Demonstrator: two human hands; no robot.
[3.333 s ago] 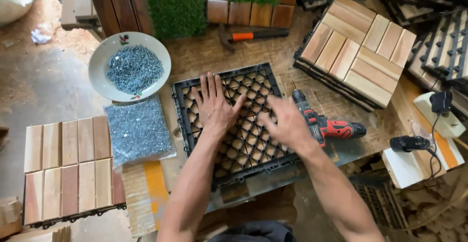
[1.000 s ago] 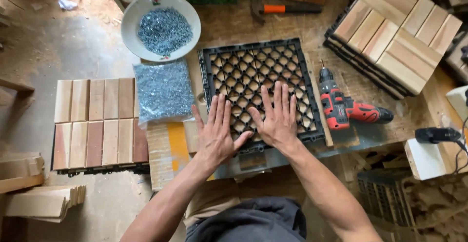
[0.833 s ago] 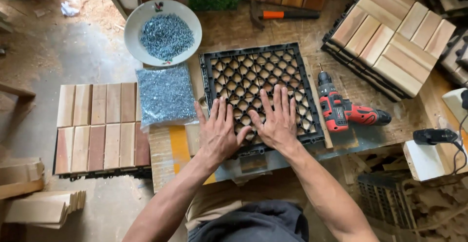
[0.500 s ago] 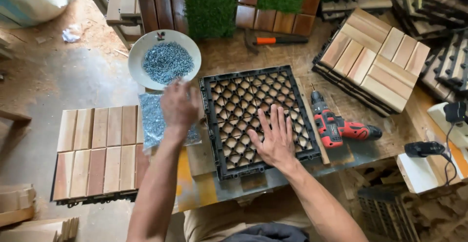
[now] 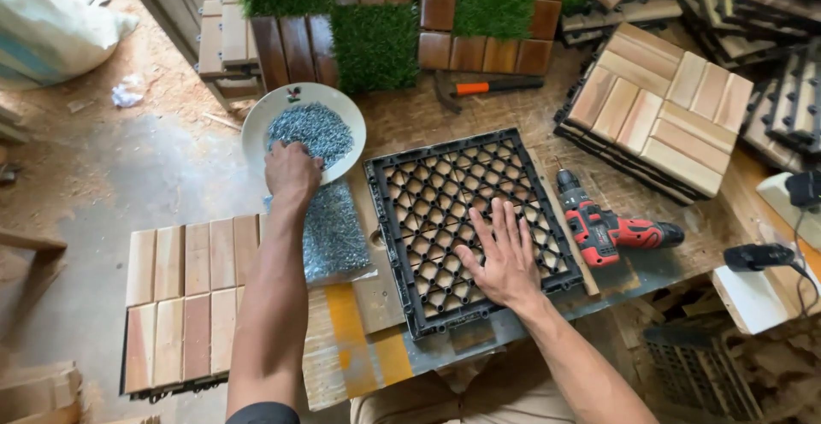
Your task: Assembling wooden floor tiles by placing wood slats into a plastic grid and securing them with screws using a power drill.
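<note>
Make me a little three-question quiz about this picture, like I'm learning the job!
1. True or false: the right hand lies flat on the black plastic grid.
2. Where is the left hand? A) on the red drill B) at the white bowl of screws C) on the hammer
3. Fill in: beside the grid, below the bowl, lies a clear bag of ____.

Key: 1 true; 2 B; 3 screws.
</note>
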